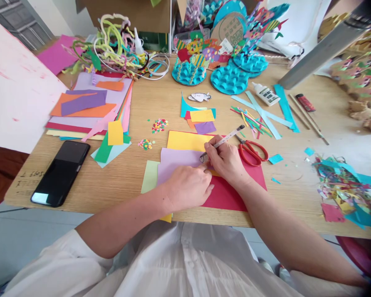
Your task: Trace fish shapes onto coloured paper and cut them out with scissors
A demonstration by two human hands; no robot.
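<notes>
1. The person wears a white shirt (210, 260), which is made from thin, soft-looking cloth.
2. In the middle of its front goes a vertical button strip (186, 251), of the same white colour as the rest.
3. On both sides of this strip, the cloth makes many long folds, with light grey shadows in them.
4. The left sleeve (58, 260) is wide and loose, and it ends near the elbow.
5. The right sleeve (315, 280) is also white; only a small part of it is visible, at the lower edge.
6. Below the sleeves, both forearms are bare.
7. The left hand (188, 185) and the right hand (227, 161) are bare too.
</notes>
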